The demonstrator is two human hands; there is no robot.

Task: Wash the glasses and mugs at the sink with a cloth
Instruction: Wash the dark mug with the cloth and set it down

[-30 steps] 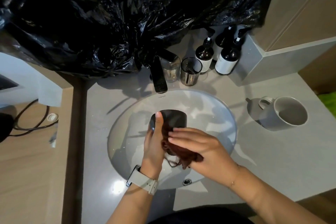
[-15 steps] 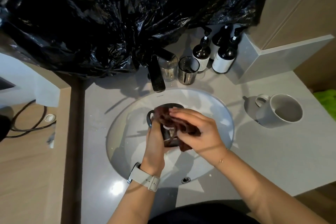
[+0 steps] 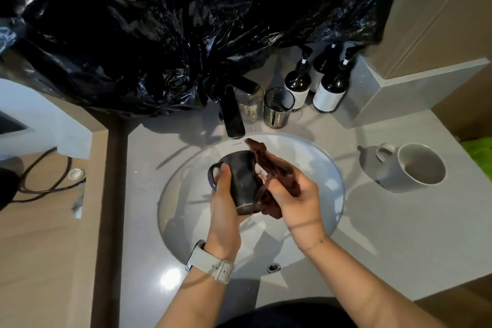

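Over the round white sink [image 3: 331, 168], my left hand [image 3: 225, 208] grips a black mug [image 3: 243, 180], tilted with its handle to the left. My right hand [image 3: 299, 202] holds a dark red-brown cloth [image 3: 274, 170] against the mug's right side; the cloth's end flaps up past the rim. A white mug [image 3: 415, 168] lies on its side on the counter to the right. Two clear glasses [image 3: 278, 112] stand behind the basin beside the black tap [image 3: 234, 117].
Black plastic sheeting [image 3: 159, 21] hangs over the back of the counter. Three dark pump bottles [image 3: 330, 88] stand at the back right against a grey ledge. A wooden surface with a black cable [image 3: 40, 186] lies to the left. Something green [image 3: 479, 149] shows at the right edge.
The cloth has slid from across the mug's top and front round to its right side. The mug has turned, so its dark wall and handle now show.
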